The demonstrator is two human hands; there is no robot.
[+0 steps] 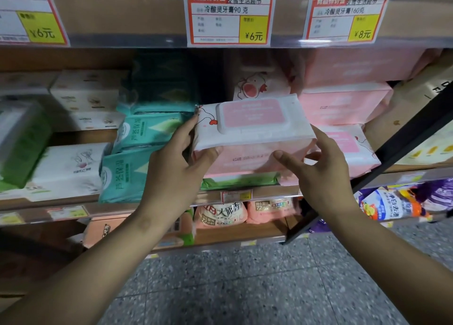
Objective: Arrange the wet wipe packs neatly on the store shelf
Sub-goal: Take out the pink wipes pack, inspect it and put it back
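A pink-and-white wet wipe pack [252, 138] with a pink flip lid is held at the middle shelf's front, lid facing up. My left hand [176, 167] grips its left end, thumb underneath and fingers along the side. My right hand [321, 170] holds its right end, thumb on the front face. It rests above a flat green pack [240, 181]. Behind it stands another pack with a cartoon print [259, 86]. To the right lie stacked pink packs [343, 106] and a matching lidded pack [348, 145].
Teal packs [144, 130] and white packs [71, 167] fill the shelf to the left. Price tags [230, 18] hang on the shelf edge above. A dark metal upright [397, 150] slants at the right. Pink bags [220, 214] sit on the lower shelf above speckled floor.
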